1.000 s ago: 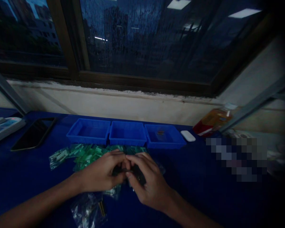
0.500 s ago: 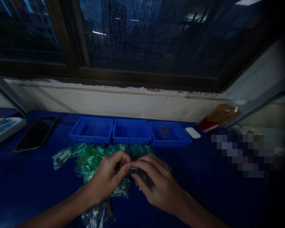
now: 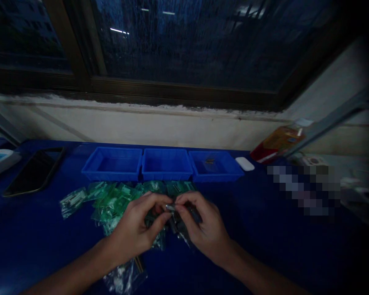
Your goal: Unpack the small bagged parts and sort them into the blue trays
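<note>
My left hand (image 3: 144, 223) and my right hand (image 3: 204, 227) meet over the pile, fingertips pinched on a small shiny plastic bag (image 3: 171, 207). Its lower part seems to hang down between my hands, and what lies inside is too dark to make out. Green-tinted small bags of parts (image 3: 110, 205) are heaped behind and under my left hand. Closer to me, below my left wrist, lies a clear bag (image 3: 124, 276) with pale pieces and thin brass-coloured rods.
Three blue trays (image 3: 167, 176) stand in a row behind the pile; the right one holds a few small brass-coloured pieces (image 3: 209, 161). A phone (image 3: 33, 171) lies at left. A white case (image 3: 245, 164) and a bottle (image 3: 276, 143) stand at right, below the window.
My right fingers have gone from an open, loose grasp to a pinch, and the shiny plastic now shows between both hands. The view has shifted slightly.
</note>
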{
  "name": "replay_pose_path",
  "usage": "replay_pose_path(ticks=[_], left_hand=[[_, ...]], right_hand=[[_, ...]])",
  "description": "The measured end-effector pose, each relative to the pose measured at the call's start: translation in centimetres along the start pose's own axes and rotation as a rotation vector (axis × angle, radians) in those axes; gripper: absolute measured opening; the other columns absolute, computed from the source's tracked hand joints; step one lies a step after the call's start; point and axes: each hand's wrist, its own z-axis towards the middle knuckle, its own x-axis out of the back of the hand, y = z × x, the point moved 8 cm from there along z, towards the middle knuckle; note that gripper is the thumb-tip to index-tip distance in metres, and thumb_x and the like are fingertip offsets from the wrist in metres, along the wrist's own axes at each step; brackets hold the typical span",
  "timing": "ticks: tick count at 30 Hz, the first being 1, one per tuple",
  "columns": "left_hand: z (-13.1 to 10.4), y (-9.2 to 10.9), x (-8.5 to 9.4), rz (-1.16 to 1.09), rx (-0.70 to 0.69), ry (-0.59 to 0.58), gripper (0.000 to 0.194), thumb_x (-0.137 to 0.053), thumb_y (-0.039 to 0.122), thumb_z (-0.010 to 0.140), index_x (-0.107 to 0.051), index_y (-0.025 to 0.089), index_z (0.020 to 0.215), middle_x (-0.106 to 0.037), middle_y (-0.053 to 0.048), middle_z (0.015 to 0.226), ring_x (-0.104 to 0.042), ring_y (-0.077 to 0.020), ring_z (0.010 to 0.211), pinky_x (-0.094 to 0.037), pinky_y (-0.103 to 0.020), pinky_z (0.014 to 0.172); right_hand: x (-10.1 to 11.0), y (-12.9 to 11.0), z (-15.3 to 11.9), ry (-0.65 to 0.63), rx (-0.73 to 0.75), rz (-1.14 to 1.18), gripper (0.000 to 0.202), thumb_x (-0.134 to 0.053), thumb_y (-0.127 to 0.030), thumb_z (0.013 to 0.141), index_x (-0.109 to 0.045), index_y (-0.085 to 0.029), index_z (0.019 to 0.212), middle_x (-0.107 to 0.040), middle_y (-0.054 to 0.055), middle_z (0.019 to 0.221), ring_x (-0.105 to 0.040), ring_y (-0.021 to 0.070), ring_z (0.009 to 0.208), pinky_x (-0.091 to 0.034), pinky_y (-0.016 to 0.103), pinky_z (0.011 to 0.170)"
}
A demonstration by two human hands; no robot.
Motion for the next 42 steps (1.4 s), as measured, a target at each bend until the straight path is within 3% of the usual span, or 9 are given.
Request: replay_pose_path(ticks=[8,14,21,23,26,28,34,38,42], left_hand=[[0.4,1.6,1.4,0.192,-0.112,0.084,0.014,-0.046,0.022,0.083,-0.053,0.016,0.072,-0.052,0.001,0.061,-0.048,-0.0097,0.058,-0.038,-0.022,0.053],[0.6,1.2,1.0,0.255,-0.134,0.009,0.028,-0.039,0.025,0.087,-0.048,0.015,0.062,-0.045,0.002,0.056,-0.044,-0.0093,0.055,-0.035,-0.024,0.055],[4.1,2.5,4.7,0.381,-0.147,0.161,0.028,-0.037,0.031,0.087,-0.058,0.015,0.079,-0.059,-0.003,0.076,-0.053,-0.0134,0.072,-0.041,-0.026,0.067],[5.4,2.7,5.0,0.435,-0.124,0.026,0.027,-0.038,0.032,0.086,-0.060,0.017,0.085,-0.062,-0.003,0.079,-0.055,-0.0131,0.071,-0.041,-0.025,0.065],[5.9,2.0,3.4,0.489,-0.085,-0.398,0.025,-0.043,0.035,0.082,-0.063,0.022,0.089,-0.065,-0.002,0.080,-0.057,-0.0133,0.068,-0.041,-0.024,0.062],[5.6,0.9,3.2,0.585,0.009,-0.525,0.026,-0.049,0.042,0.078,-0.065,0.022,0.084,-0.066,-0.003,0.075,-0.057,-0.0142,0.061,-0.041,-0.025,0.058],[4.1,-1.1,3.2,1.041,0.257,-0.559,0.050,-0.065,0.054,0.055,-0.066,0.015,0.087,-0.065,-0.016,0.088,-0.060,-0.0279,0.075,-0.044,-0.036,0.063],[3.4,-0.3,2.8,1.095,0.200,-0.547,0.038,-0.054,0.039,0.067,-0.066,0.015,0.094,-0.065,-0.018,0.091,-0.060,-0.0273,0.077,-0.044,-0.035,0.064],[3.3,-0.3,4.1,1.061,0.176,-0.380,0.031,-0.047,0.026,0.067,-0.068,0.013,0.087,-0.066,-0.018,0.086,-0.061,-0.0271,0.076,-0.043,-0.034,0.064]], right_hand=[[-1.1,-0.7,-0.4,-0.047,0.158,-0.068,0.022,-0.055,-0.013,0.077,-0.049,-0.019,0.097,-0.057,0.002,0.082,-0.056,0.0118,0.074,-0.048,0.026,0.065],[-0.9,-1.8,0.2,-0.064,0.251,-0.220,0.015,-0.053,-0.017,0.078,-0.053,-0.017,0.092,-0.057,0.005,0.084,-0.053,0.0153,0.078,-0.045,0.032,0.070],[1.7,2.8,5.4,0.112,0.099,-0.557,0.014,-0.051,-0.029,0.079,-0.059,-0.017,0.080,-0.058,0.007,0.085,-0.048,0.0203,0.088,-0.037,0.036,0.076],[1.7,4.5,6.6,0.123,0.034,-0.649,0.016,-0.052,-0.031,0.078,-0.061,-0.017,0.078,-0.058,0.007,0.085,-0.047,0.0219,0.090,-0.035,0.036,0.074],[1.2,5.9,7.5,0.118,-0.029,-0.731,0.019,-0.053,-0.034,0.077,-0.062,-0.018,0.075,-0.059,0.007,0.085,-0.045,0.0238,0.091,-0.033,0.036,0.073],[0.8,5.9,7.6,0.130,-0.037,-0.767,0.022,-0.050,-0.037,0.078,-0.062,-0.019,0.074,-0.059,0.007,0.086,-0.045,0.0251,0.093,-0.031,0.037,0.074],[0.0,4.1,7.1,0.230,0.033,-0.761,0.028,-0.046,-0.041,0.081,-0.062,-0.019,0.083,-0.061,0.007,0.088,-0.044,0.0264,0.098,-0.029,0.039,0.078],[-0.7,2.5,6.9,0.262,0.082,-0.665,0.027,-0.045,-0.038,0.082,-0.061,-0.018,0.085,-0.062,0.008,0.087,-0.046,0.0245,0.095,-0.031,0.037,0.080],[-1.5,1.3,7.0,0.237,0.106,-0.511,0.025,-0.044,-0.036,0.082,-0.061,-0.018,0.081,-0.063,0.005,0.079,-0.052,0.0196,0.084,-0.035,0.032,0.078]])
